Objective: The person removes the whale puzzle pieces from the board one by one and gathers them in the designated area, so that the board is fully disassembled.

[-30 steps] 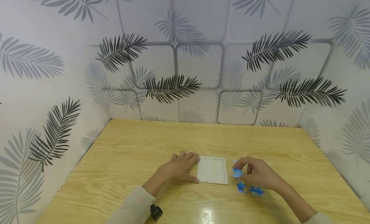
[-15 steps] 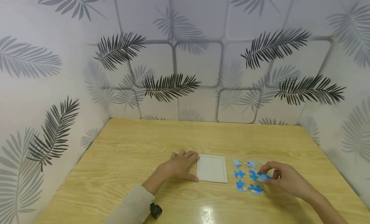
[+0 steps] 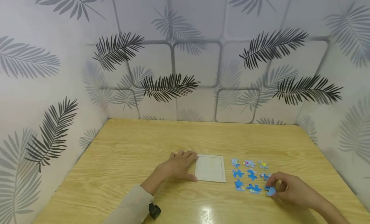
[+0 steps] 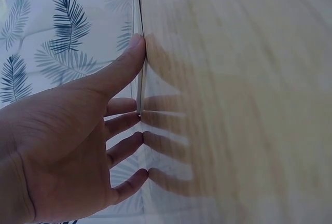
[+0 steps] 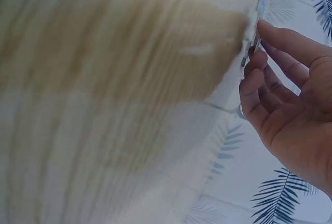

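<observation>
My left hand (image 3: 180,166) rests on the wooden table at the left edge of a square white puzzle tray (image 3: 210,168). Its fingers are spread, the thumb touching the tray near the front corner, as the left wrist view (image 4: 136,42) also shows. At the lower right of a grid of blue jigsaw pieces, my right hand (image 3: 295,189) pinches a blue puzzle piece (image 3: 270,191) between thumb and fingers, close over the tabletop. Other pieces lie in rows beside it, among them one with a yellow sun (image 3: 263,164) and a dark blue one (image 3: 252,175).
The wood-grain table (image 3: 144,140) reaches back to a wall (image 3: 199,102) with a leaf pattern. A black strap-like item (image 3: 154,210) sits at the left sleeve (image 3: 130,204).
My right hand has moved right and toward the front with a blue puzzle piece, uncovering the rows of pieces. My left hand has stayed at the tray.
</observation>
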`<state>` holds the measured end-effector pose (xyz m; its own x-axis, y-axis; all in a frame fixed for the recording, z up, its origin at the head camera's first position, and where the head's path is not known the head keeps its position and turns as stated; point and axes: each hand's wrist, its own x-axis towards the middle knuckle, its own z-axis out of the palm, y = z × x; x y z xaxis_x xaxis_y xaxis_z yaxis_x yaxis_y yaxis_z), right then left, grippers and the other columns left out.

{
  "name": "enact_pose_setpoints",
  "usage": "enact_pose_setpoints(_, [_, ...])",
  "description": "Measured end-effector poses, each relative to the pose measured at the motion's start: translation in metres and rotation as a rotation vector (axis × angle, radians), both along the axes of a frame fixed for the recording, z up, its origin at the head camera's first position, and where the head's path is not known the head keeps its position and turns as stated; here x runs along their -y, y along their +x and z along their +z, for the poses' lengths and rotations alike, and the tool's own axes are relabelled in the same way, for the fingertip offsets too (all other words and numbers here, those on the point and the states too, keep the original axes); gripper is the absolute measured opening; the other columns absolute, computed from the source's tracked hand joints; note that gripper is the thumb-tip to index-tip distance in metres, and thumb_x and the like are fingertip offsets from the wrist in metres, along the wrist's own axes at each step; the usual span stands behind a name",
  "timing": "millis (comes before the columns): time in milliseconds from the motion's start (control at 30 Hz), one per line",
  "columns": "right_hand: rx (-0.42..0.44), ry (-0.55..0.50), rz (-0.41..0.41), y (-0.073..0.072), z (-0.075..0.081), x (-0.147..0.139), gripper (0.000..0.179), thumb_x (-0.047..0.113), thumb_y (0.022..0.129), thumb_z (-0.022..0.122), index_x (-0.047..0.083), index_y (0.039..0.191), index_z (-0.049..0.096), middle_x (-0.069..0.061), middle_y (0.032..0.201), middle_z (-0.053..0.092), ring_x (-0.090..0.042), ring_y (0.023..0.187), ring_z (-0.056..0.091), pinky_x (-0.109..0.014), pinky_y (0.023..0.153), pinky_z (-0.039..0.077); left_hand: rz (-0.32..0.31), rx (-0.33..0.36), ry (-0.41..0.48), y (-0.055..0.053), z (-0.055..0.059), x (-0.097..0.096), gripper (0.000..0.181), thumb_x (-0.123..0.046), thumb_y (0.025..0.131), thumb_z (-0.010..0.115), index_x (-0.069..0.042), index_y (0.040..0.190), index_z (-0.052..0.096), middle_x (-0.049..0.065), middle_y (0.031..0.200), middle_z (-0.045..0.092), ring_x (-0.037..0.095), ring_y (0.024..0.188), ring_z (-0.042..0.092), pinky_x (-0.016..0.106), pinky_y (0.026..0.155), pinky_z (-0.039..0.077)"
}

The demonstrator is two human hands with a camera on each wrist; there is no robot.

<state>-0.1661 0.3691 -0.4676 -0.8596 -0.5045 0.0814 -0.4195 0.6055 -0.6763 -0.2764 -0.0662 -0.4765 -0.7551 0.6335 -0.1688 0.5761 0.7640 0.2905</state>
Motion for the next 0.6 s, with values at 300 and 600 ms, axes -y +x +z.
enact_pose_setpoints(300, [-0.082, 0.053, -0.001, -0.001, -0.003, 0.004, 0.032, 0.006, 0.081, 0.087, 0.017, 0.104, 0.066, 0.003, 0.100, 0.063, 0.000, 0.070, 0.046, -0.023, 0.058, 0.043, -0.012, 0.005, 0.014, 0.003, 0.001, 0.001, 0.090, -0.059, 0.090, 0.074, -0.020, 0.160, 0.033, 0.001, 0.167, 0.029, 0.032, 0.144, 0.034, 0.062, 0.115, 0.029])
enact_pose_setpoints(600, [-0.185, 0.052, -0.168, -0.006, 0.021, 0.002, 0.031, 0.004, 0.094, 0.074, 0.007, 0.124, 0.065, -0.012, 0.113, 0.066, -0.001, 0.080, 0.057, -0.026, 0.060, 0.051, -0.036, -0.027, 0.030, 0.013, 0.014, 0.005, 0.089, -0.056, 0.094, 0.071, -0.013, 0.161, 0.032, 0.005, 0.171, 0.022, 0.034, 0.151, 0.031, 0.062, 0.117, 0.030])
